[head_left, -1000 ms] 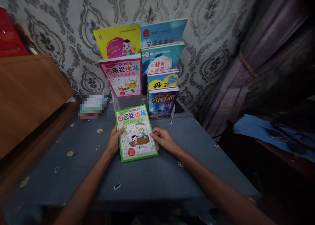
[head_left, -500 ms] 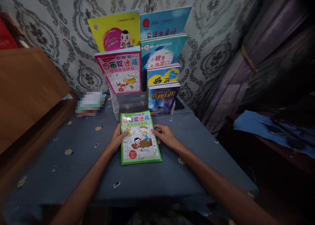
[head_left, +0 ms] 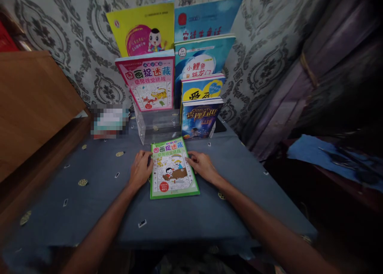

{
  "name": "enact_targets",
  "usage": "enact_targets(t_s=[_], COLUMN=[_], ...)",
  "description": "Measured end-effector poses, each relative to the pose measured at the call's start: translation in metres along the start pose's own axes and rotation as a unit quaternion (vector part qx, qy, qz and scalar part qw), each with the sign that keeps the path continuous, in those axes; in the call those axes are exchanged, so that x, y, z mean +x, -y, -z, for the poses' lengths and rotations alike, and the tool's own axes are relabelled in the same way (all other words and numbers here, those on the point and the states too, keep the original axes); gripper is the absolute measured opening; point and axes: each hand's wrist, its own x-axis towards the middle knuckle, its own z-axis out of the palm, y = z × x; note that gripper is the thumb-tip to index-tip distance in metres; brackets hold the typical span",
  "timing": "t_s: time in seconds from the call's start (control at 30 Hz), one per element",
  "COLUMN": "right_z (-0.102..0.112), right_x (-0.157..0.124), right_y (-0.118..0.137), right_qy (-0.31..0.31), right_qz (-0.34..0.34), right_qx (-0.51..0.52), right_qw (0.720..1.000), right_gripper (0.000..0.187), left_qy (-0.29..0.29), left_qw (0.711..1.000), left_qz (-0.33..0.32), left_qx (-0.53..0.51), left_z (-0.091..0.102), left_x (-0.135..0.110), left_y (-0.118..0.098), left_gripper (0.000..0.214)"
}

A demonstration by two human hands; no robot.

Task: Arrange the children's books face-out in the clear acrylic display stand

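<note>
A green-bordered picture book (head_left: 173,171) lies flat on the blue tablecloth (head_left: 98,202), its top edge close to a clear acrylic stand (head_left: 157,126). My left hand (head_left: 140,169) holds the book's left edge with curled fingers. My right hand (head_left: 202,166) grips the right edge, fingertips on the cover. Behind, the tiered stand holds a pink book (head_left: 148,82), a yellow book (head_left: 142,28), blue books (head_left: 203,22) and a dark space-themed book (head_left: 199,120).
A wooden panel (head_left: 32,102) rises at the left. A blurred packet (head_left: 107,120) lies near the stand. Purple curtains (head_left: 323,66) hang at the right, with a blue cloth (head_left: 323,156) on a dark surface below. Patterned wallpaper is behind.
Both hands have slid the green book away from me toward the clear stand and turned it straighter. The view has tilted slightly.
</note>
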Motion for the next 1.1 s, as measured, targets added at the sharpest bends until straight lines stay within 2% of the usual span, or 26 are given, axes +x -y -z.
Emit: enact_targets(t_s=[0.17, 0.47, 0.6, 0.73, 1.1], right_z=[0.001, 0.003, -0.003, -0.012, -0.015], right_x=[-0.001, -0.006, -0.008, -0.005, -0.001], right_y=[0.005, 0.012, 0.011, 0.001, -0.009], right_qy=[0.010, -0.024, -0.048, -0.042, -0.033], right_qz=[-0.007, -0.027, 0.040, 0.125, 0.156], right_qx=[-0.067, -0.189, -0.200, -0.195, -0.153], right_qw=[0.998, 0.981, 0.978, 0.972, 0.975], right_gripper=[0.036, 0.035, 0.032, 0.028, 0.026], left_qy=[0.010, 0.055, 0.063, 0.067, 0.066], left_qw=[0.999, 0.998, 0.998, 0.997, 0.991], left_qz=[-0.051, -0.032, -0.021, -0.017, -0.047], left_qx=[0.014, 0.005, 0.015, 0.031, 0.102], left_z=[-0.006, -0.012, -0.013, -0.013, -0.009], left_x=[0.001, 0.003, 0.007, 0.012, 0.026], left_y=[0.005, 0.012, 0.010, 0.007, -0.003], left_gripper=[0.023, 0.033, 0.036, 0.037, 0.029])
